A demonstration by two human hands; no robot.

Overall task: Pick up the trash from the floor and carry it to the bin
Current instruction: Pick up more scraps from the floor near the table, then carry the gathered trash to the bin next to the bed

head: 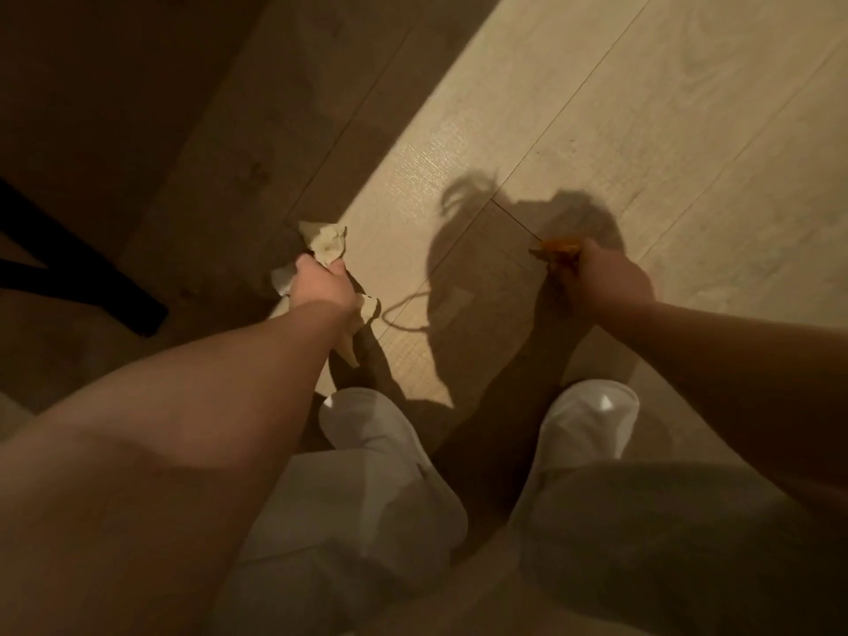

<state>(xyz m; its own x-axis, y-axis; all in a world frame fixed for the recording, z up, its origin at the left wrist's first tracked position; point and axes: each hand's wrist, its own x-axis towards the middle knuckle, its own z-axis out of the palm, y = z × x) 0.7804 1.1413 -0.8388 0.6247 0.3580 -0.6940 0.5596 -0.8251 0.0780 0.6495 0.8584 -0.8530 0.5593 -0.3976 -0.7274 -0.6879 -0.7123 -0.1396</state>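
Two hands: left hand (pixel 321 286) gripping crumpled paper (pixel 326 243), right hand (pixel 605 282) one orange scrap (pixel 557 245).

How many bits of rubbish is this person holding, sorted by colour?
Pale, crumpled paper, clutched in the left hand: 1 bunch; whether it is more than one sheet cannot be told.
Small orange scrap, pinched in the right hand: 1.
Total: 2 held items. No bin shows in this view.
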